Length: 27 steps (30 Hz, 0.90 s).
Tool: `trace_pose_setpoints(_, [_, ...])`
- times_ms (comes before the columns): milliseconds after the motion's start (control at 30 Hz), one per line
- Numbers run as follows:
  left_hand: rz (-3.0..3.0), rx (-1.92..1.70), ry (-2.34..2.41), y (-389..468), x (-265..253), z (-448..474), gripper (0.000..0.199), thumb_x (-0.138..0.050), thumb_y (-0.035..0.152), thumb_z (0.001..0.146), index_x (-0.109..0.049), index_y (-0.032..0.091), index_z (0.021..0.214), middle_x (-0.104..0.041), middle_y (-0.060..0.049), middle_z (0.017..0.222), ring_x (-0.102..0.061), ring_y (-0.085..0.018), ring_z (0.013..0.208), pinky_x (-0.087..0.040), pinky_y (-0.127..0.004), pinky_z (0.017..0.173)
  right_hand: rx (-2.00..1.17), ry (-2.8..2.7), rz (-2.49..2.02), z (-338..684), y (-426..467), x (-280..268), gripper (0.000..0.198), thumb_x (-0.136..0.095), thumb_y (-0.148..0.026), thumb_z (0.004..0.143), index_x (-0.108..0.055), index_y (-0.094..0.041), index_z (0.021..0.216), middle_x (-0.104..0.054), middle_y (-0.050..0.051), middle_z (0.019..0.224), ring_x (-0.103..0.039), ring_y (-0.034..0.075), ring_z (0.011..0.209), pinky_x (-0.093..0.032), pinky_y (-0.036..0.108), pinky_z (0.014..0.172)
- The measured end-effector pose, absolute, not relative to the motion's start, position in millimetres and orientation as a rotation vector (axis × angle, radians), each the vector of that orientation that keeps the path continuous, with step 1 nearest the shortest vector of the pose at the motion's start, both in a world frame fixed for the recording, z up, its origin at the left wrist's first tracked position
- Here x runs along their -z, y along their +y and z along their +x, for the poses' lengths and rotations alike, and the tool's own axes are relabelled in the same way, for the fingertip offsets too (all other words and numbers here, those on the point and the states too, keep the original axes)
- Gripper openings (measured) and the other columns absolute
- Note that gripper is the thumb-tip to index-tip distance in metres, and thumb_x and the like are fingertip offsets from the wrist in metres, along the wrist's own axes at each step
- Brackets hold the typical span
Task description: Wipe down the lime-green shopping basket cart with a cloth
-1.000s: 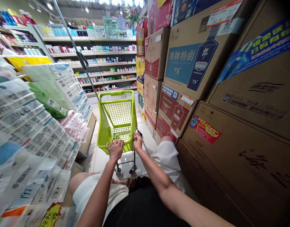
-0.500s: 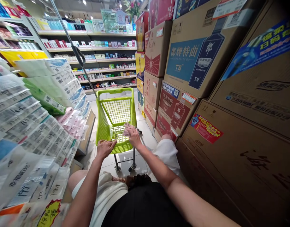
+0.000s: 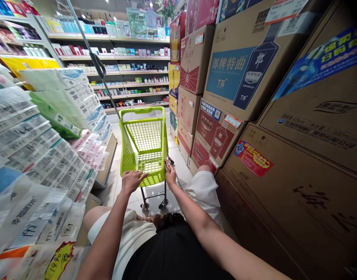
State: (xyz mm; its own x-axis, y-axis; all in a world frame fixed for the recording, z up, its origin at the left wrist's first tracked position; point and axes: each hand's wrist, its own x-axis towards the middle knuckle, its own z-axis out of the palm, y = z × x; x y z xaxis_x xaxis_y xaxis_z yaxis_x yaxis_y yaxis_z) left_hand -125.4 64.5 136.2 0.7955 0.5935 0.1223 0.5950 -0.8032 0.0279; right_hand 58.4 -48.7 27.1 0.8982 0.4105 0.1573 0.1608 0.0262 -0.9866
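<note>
A lime-green plastic shopping cart (image 3: pixel 142 180) with a mesh basket stands in front of my knees. My left hand (image 3: pixel 132 181) grips the near left part of its rim, fingers laid over the top and the thumb side toward the middle. Against the outside of the basket's near right corner, my right hand (image 3: pixel 170 174) is closed around a small pinkish cloth (image 3: pixel 167 164), of which only a little shows. A thin metal pole (image 3: pixel 85 37) with a black clip rises from the cart's left side. The basket floor shows its bare grid.
Stacked cardboard cartons (image 3: pixel 225 83) form a wall close on my right. Packs of tissue paper (image 3: pixel 50 155) are piled on my left. Shelves of small boxed goods (image 3: pixel 134 58) stand across the far end. Pale floor tiles (image 3: pixel 178 155) show around the cart wheels.
My right hand has moved with the cloth from the inside of the basket's near rim to the outside of its right corner. My left hand stays on the rim.
</note>
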Motion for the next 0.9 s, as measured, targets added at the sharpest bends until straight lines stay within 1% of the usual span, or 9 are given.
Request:
trace_pose_setpoints(67, [-2.958, 0.184, -0.989, 63.4, -136.6, -123.1, 0.064, -0.022, 0.062, 0.102, -0.078, 0.030, 0.102, -0.079, -0.005, 0.107, -0.068, -0.024, 0.108, -0.034, -0.043, 0.098, -0.244, -0.396, -1.573, 56.8, -46.6, -24.7, 0.034, -0.053, -0.019, 0.080, -0.076, -0.015, 0.104, -0.079, 0.010, 0.102, -0.070, 0.022, 0.093, -0.055, 0.034, 0.091])
trace_pose_setpoints(200, [-2.939, 0.178, -1.010, 60.1, -137.1, -117.9, 0.066, -0.022, 0.063, 0.102, -0.077, 0.029, 0.095, -0.080, -0.005, 0.104, -0.068, -0.024, 0.107, -0.034, -0.043, 0.096, -0.109, -0.469, -1.547, 70.1, -37.3, -46.9, 0.040, -0.051, -0.017, 0.081, -0.074, -0.020, 0.115, -0.074, 0.007, 0.121, -0.065, 0.020, 0.113, -0.048, 0.033, 0.106])
trace_pose_setpoints(267, [-2.932, 0.186, -1.020, 57.2, -137.4, -115.3, 0.066, -0.021, 0.063, 0.102, -0.077, 0.029, 0.094, -0.080, -0.005, 0.105, -0.068, -0.024, 0.107, -0.034, -0.043, 0.096, -0.037, -0.542, -1.542, 72.0, -38.5, -51.2, 0.044, -0.049, -0.014, 0.081, -0.073, -0.020, 0.118, -0.072, 0.007, 0.126, -0.062, 0.020, 0.120, -0.045, 0.032, 0.110])
trace_pose_setpoints(400, [-2.928, 0.213, -1.034, 51.9, -136.6, -111.8, 0.066, -0.021, 0.061, 0.103, -0.077, 0.028, 0.096, -0.079, -0.006, 0.108, -0.068, -0.025, 0.106, -0.033, -0.044, 0.096, -0.163, -0.505, -1.655, 64.1, -50.7, -37.0, 0.047, -0.051, -0.009, 0.076, -0.074, -0.017, 0.117, -0.073, 0.008, 0.118, -0.066, 0.021, 0.112, -0.049, 0.031, 0.104])
trace_pose_setpoints(467, [-2.918, 0.227, -1.037, 50.9, -135.4, -111.0, 0.065, -0.022, 0.060, 0.103, -0.077, 0.027, 0.096, -0.079, -0.006, 0.107, -0.068, -0.025, 0.106, -0.032, -0.044, 0.097, -0.217, -0.472, -1.687, 64.3, -53.0, -34.2, 0.046, -0.051, -0.010, 0.077, -0.075, -0.018, 0.116, -0.074, 0.007, 0.113, -0.067, 0.021, 0.109, -0.051, 0.031, 0.102])
trace_pose_setpoints(633, [-2.900, 0.229, -1.067, 49.5, -134.8, -108.2, 0.062, -0.024, 0.061, 0.102, -0.076, 0.028, 0.095, -0.079, -0.006, 0.106, -0.067, -0.025, 0.106, -0.032, -0.043, 0.097, -0.082, -0.583, -1.590, 77.8, -45.4, -55.2, 0.047, -0.048, -0.012, 0.084, -0.074, -0.020, 0.122, -0.069, 0.007, 0.129, -0.063, 0.019, 0.120, -0.043, 0.030, 0.112])
trace_pose_setpoints(700, [-2.893, 0.224, -1.089, 46.6, -136.5, -105.8, 0.062, -0.024, 0.061, 0.102, -0.075, 0.028, 0.095, -0.079, -0.007, 0.104, -0.066, -0.025, 0.105, -0.033, -0.043, 0.095, -0.049, -0.599, -1.561, 75.5, -46.3, -54.6, 0.046, -0.049, -0.013, 0.084, -0.073, -0.019, 0.122, -0.068, 0.009, 0.131, -0.063, 0.018, 0.122, -0.042, 0.030, 0.114])
trace_pose_setpoints(833, [-2.887, 0.252, -1.120, 38.8, -139.3, -100.4, 0.062, -0.024, 0.060, 0.102, -0.075, 0.026, 0.089, -0.078, -0.008, 0.103, -0.067, -0.026, 0.104, -0.033, -0.043, 0.093, -0.175, -0.419, -1.664, 59.9, -54.8, -34.5, 0.038, -0.056, -0.016, 0.081, -0.077, -0.017, 0.113, -0.075, 0.010, 0.115, -0.068, 0.022, 0.109, -0.050, 0.032, 0.104])
trace_pose_setpoints(900, [-2.884, 0.280, -1.114, 36.0, -139.1, -97.9, 0.062, -0.024, 0.059, 0.103, -0.075, 0.026, 0.088, -0.078, -0.008, 0.103, -0.067, -0.026, 0.103, -0.034, -0.043, 0.093, -0.196, -0.367, -1.681, 58.1, -55.1, -32.7, 0.038, -0.056, -0.016, 0.081, -0.076, -0.016, 0.113, -0.076, 0.011, 0.111, -0.069, 0.022, 0.105, -0.053, 0.033, 0.100])
